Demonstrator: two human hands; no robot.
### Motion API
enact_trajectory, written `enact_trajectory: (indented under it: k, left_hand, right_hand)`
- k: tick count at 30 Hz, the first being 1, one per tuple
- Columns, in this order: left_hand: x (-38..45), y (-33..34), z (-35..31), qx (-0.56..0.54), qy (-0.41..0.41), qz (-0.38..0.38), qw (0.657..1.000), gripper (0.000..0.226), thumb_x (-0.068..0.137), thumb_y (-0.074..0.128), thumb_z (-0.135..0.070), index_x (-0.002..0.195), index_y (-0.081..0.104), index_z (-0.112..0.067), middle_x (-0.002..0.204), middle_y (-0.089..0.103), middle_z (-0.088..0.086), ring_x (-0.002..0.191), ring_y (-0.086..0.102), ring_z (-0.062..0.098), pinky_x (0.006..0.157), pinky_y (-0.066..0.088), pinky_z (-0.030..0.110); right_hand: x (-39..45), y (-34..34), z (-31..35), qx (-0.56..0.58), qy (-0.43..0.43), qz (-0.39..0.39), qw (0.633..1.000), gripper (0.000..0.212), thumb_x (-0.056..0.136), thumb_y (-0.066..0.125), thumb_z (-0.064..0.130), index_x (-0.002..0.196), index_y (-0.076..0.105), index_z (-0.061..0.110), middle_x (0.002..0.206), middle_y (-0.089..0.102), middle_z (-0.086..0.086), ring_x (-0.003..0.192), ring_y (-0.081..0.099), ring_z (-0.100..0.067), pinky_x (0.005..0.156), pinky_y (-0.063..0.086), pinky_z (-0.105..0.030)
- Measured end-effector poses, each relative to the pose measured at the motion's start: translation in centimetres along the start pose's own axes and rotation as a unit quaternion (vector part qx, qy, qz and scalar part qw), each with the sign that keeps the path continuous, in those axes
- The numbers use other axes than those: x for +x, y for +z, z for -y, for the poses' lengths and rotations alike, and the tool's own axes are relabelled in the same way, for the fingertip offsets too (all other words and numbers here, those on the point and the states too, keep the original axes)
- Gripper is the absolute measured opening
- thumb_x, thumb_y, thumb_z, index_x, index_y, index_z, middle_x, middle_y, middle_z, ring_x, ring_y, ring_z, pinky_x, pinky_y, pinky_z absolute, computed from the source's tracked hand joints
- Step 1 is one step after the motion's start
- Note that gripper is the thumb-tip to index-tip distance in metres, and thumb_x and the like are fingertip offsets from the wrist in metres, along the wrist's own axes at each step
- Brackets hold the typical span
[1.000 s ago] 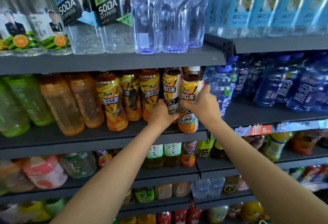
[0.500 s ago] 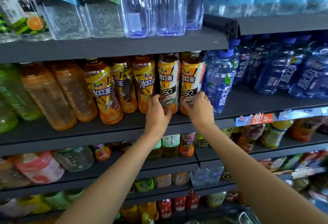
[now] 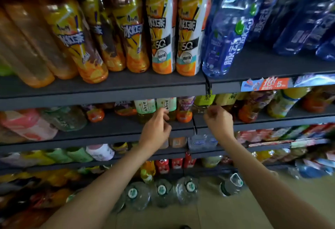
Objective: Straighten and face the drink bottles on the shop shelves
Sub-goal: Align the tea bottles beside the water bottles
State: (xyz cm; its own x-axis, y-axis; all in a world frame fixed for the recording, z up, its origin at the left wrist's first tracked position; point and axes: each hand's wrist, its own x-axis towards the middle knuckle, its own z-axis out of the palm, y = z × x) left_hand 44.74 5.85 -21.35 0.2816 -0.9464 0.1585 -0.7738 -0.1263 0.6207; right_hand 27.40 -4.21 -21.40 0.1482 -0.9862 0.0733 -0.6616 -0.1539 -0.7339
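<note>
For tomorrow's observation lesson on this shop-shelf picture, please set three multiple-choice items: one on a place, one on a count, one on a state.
1. Where does the blue sports-drink bottle stand?
A. Right of the white-labelled iced tea bottles
B. On the floor
C. Left of the plain orange bottles

2. How many iced tea bottles carry a white label marked 50?
A. One
B. Two
C. Four

3. What are the two hands doing?
A. Each grips an iced tea bottle
B. Both hold nothing, in front of the shelf below the iced tea
C. Both lift a water bottle

Key: 1 A, it stands just right of the pair. 2 B, one and its neighbour. 3 B, the left hand and right hand have loosely curled fingers and nothing in them.
</note>
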Motion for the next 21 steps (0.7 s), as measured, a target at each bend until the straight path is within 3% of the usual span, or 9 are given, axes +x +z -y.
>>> enact_trajectory:
  k: [3, 5, 7, 10, 14, 18, 21]
  left_hand:
    - [0.0, 0.6, 0.4, 0.007, -0.028, 0.001, 1.0, 0.036, 0.088, 0.055, -0.01, 0.122, 0.043, -0.012, 0.11, 0.055, -0.002, 0.085, 0.058, 0.016, 0.074, 0.044, 0.03]
    - [0.0, 0.6, 0.8, 0.012, -0.041, -0.011, 0.999, 0.035, 0.088, 0.054, -0.01, 0.121, 0.044, -0.012, 0.108, 0.055, -0.003, 0.085, 0.057, 0.015, 0.074, 0.043, 0.029]
    - [-0.1, 0.6, 1.1, 0.016, -0.05, -0.026, 0.998, 0.033, 0.088, 0.054, -0.009, 0.12, 0.044, -0.012, 0.104, 0.054, -0.005, 0.085, 0.055, 0.014, 0.073, 0.041, 0.028]
    - [-0.4, 0.4, 1.1, 0.017, -0.049, -0.05, 0.997, 0.031, 0.088, 0.053, -0.008, 0.118, 0.046, -0.011, 0.1, 0.052, -0.007, 0.085, 0.055, 0.014, 0.074, 0.043, 0.029]
    - [-0.1, 1.3, 0.9, 0.012, -0.057, -0.06, 0.997, 0.032, 0.088, 0.055, -0.008, 0.119, 0.045, -0.009, 0.101, 0.052, -0.005, 0.084, 0.056, 0.017, 0.074, 0.044, 0.032]
    - [-0.2, 3.5, 0.8, 0.015, -0.07, 0.029, 0.997, 0.053, 0.086, 0.062, -0.017, 0.131, 0.036, -0.008, 0.122, 0.048, 0.006, 0.097, 0.055, 0.019, 0.076, 0.04, 0.028]
    - [-0.8, 4.6, 0.3, -0.044, -0.015, 0.124, 0.991, 0.072, 0.079, 0.073, -0.023, 0.137, 0.034, -0.006, 0.131, 0.04, 0.011, 0.121, 0.043, 0.025, 0.095, 0.039, 0.031]
  right_hand:
    - [1.3, 2.6, -0.5, 0.093, 0.018, 0.113, 0.989, 0.062, 0.079, 0.073, 0.019, 0.133, 0.044, 0.011, 0.12, 0.059, -0.009, 0.106, 0.059, -0.027, 0.089, 0.049, -0.04]
    - [2.5, 4.4, 0.2, 0.159, 0.013, 0.125, 0.979, 0.075, 0.076, 0.076, 0.014, 0.138, 0.034, 0.012, 0.128, 0.054, -0.009, 0.112, 0.056, -0.026, 0.093, 0.047, -0.042]
    - [3.6, 6.1, 0.6, 0.183, 0.004, 0.085, 0.979, 0.074, 0.074, 0.077, 0.012, 0.135, 0.035, 0.006, 0.132, 0.048, -0.013, 0.119, 0.05, -0.029, 0.096, 0.043, -0.043]
    - [4.6, 7.4, 1.0, 0.125, -0.016, 0.011, 0.992, 0.073, 0.072, 0.079, 0.023, 0.133, 0.041, 0.005, 0.138, 0.038, -0.014, 0.123, 0.044, -0.028, 0.088, 0.04, -0.033]
    - [4.5, 7.6, 1.7, 0.113, 0.009, -0.033, 0.993, 0.077, 0.067, 0.083, 0.029, 0.13, 0.044, 0.007, 0.135, 0.035, -0.015, 0.115, 0.048, -0.034, 0.08, 0.044, -0.035]
    - [1.6, 5.7, 0.1, 0.074, -0.066, -0.001, 0.995, 0.072, 0.063, 0.084, 0.028, 0.118, 0.044, 0.003, 0.122, 0.048, -0.014, 0.103, 0.054, -0.033, 0.072, 0.044, -0.034]
    - [-1.5, 3.1, -0.7, 0.048, -0.193, 0.09, 0.976, 0.063, 0.06, 0.085, 0.029, 0.108, 0.05, 0.009, 0.103, 0.062, -0.002, 0.091, 0.063, -0.025, 0.071, 0.048, -0.031]
